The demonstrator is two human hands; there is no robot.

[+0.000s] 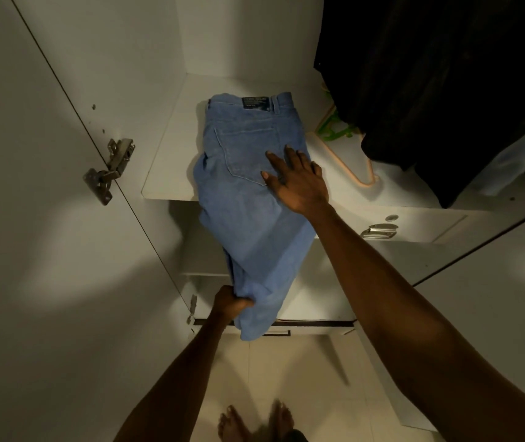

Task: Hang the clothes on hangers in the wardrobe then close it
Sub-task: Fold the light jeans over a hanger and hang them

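Note:
Light blue jeans (248,199) lie on the white wardrobe shelf (171,161), waistband toward the back, legs drooping over the front edge. My right hand (296,180) rests flat on the jeans near the back pocket, fingers spread. Lower down, my left hand (232,303) grips the hanging leg end of the jeans. A peach hanger (363,177) and a green hanger (334,129) lie on the shelf to the right of the jeans.
Dark clothes (446,90) hang at the right, above the shelf. The open wardrobe door (47,186) with its metal hinge (108,170) stands at the left. A drawer with a metal handle (379,231) sits under the shelf. My bare feet (254,422) stand on the tiled floor.

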